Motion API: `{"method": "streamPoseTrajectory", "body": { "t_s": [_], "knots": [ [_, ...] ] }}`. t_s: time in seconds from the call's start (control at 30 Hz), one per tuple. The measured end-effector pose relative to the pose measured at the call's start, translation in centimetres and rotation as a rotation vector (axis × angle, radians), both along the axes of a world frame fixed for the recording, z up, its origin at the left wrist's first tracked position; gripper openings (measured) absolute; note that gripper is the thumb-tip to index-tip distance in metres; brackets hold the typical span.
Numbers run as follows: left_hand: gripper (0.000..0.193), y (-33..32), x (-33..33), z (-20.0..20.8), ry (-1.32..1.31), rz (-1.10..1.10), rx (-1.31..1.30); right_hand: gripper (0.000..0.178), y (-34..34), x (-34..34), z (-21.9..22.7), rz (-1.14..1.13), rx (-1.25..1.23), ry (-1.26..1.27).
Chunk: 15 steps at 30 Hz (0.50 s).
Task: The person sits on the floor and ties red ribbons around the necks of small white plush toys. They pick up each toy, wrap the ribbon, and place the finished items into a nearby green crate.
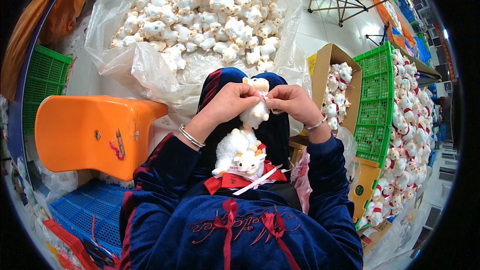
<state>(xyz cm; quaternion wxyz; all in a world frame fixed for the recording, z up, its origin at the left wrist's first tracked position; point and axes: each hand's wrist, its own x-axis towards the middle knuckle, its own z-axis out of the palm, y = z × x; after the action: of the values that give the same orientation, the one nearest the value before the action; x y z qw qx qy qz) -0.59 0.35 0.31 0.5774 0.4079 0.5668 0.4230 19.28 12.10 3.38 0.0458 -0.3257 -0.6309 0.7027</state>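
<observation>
Orange plastic makes the stool on the left, with a small tool lying on its seat. Right of the stool, the left hand has thumb and forefinger pinched closed at the neck of a white toy, which sits upright above the lap, well apart from the stool; on the toy's other side, farther from the stool, the right hand meets it with a matching closed pinch. To work well at that neck, the left pinch should probably keep the body steady while the right makes small, even movements, pressing lightly so that the plush is not crushed; keeping both tips level should help the neck stay straight. As for what is unclear, again from the stool rightward: the far edge of the plastic bag, above and right of the stool, is cut off. The fingertips cover most of the neck, so whether a thin pinkish strip there is ribbon cannot be told, and the toy's face is hard to make out. A second toy, right of the stool and lower, partly hides the red cloth beneath it. Far right of the stool, the cardboard box conceals its lower contents.
</observation>
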Motion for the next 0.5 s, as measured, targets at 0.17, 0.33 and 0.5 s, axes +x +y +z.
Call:
{"method": "streamPoseTrajectory", "body": {
  "t_s": [0.17, 0.33, 0.5],
  "knots": [
    [0.020, 0.2, -0.1, -0.5, -0.038, -0.020, 0.024, 0.009, -1.1, -0.8, 0.1, -0.095, 0.143, 0.054],
    [0.020, 0.2, -0.4, -0.2, -0.009, -0.037, -0.003, 0.010, -1.0, -1.0, 0.4, 0.010, 0.405, -0.058],
    [0.019, 0.3, -0.5, -0.3, 0.006, -0.057, 0.009, 0.014, -1.4, -1.5, 0.7, -0.024, 0.474, -0.098]
  ]
}}
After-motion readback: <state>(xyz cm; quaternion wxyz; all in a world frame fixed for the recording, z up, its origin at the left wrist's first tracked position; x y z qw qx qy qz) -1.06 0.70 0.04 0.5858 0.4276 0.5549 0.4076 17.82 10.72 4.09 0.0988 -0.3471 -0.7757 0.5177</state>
